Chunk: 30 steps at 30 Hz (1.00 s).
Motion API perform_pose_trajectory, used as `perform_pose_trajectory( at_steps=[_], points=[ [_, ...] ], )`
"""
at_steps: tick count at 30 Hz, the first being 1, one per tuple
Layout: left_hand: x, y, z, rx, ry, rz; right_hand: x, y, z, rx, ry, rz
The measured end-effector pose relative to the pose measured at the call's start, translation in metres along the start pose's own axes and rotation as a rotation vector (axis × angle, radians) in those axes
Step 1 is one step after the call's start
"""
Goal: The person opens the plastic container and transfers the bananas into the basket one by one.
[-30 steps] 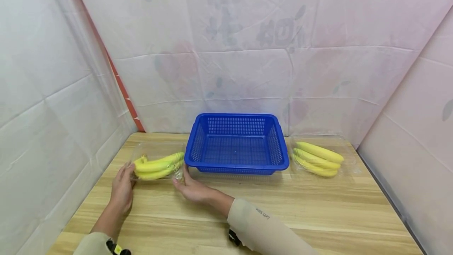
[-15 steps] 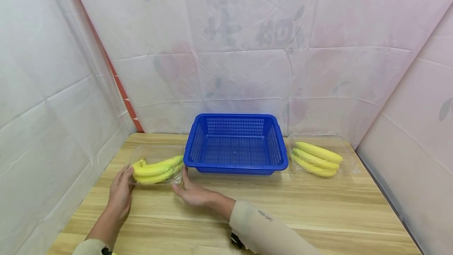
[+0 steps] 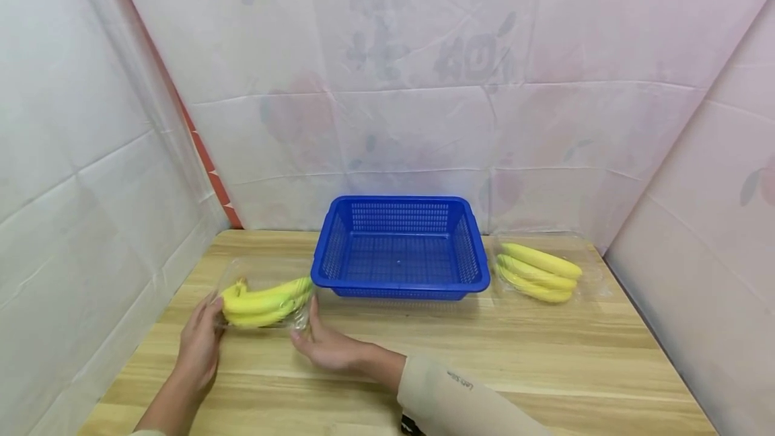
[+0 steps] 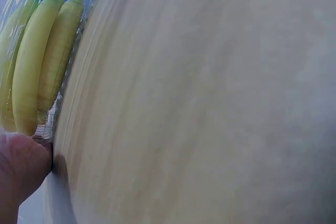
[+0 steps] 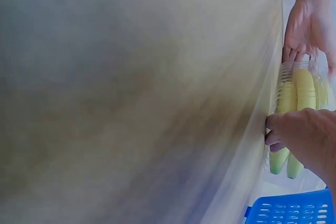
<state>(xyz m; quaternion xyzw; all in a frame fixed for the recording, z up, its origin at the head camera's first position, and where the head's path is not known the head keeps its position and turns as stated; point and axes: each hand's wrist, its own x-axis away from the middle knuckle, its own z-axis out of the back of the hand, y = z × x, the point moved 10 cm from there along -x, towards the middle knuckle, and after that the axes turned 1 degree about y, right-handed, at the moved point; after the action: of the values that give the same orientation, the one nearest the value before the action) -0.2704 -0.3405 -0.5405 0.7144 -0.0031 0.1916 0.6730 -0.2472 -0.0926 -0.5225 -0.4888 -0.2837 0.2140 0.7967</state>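
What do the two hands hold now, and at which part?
Both hold the clear box of bananas by its ends: the left hand at its left end, the right hand at its right end.

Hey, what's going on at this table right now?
A person has both hands on a clear plastic box of yellow bananas at the left of the light wooden table. The left hand holds its left end, the right hand its right end, and the box sits on the tabletop. Beside it stands an empty blue plastic basket. On the basket's far side, a second clear box of yellow bananas lies untouched.
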Motion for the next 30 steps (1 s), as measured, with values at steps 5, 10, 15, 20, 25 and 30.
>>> perform_pose_trajectory(
  at_steps=[5, 10, 15, 20, 25, 30],
  points=[
    [0.008, -0.001, 0.000, 0.004, -0.006, 0.003, 0.008, 0.001, -0.004, -0.004, -0.007, -0.025],
    [0.014, -0.002, 0.000, -0.007, -0.013, 0.003, 0.017, -0.001, -0.008, 0.038, -0.028, -0.027],
    [0.019, -0.005, 0.002, -0.023, -0.008, 0.017, 0.026, 0.002, -0.014, 0.074, -0.055, -0.036],
    [0.025, -0.008, 0.004, -0.032, -0.001, 0.026, 0.036, 0.000, -0.022, 0.100, -0.081, -0.026],
    [0.033, -0.011, 0.004, -0.024, 0.005, 0.046, 0.046, -0.001, -0.029, 0.095, -0.097, -0.023],
    [0.040, -0.014, 0.002, -0.041, 0.003, 0.078, 0.056, -0.001, -0.033, 0.057, -0.120, -0.026]
  ],
)
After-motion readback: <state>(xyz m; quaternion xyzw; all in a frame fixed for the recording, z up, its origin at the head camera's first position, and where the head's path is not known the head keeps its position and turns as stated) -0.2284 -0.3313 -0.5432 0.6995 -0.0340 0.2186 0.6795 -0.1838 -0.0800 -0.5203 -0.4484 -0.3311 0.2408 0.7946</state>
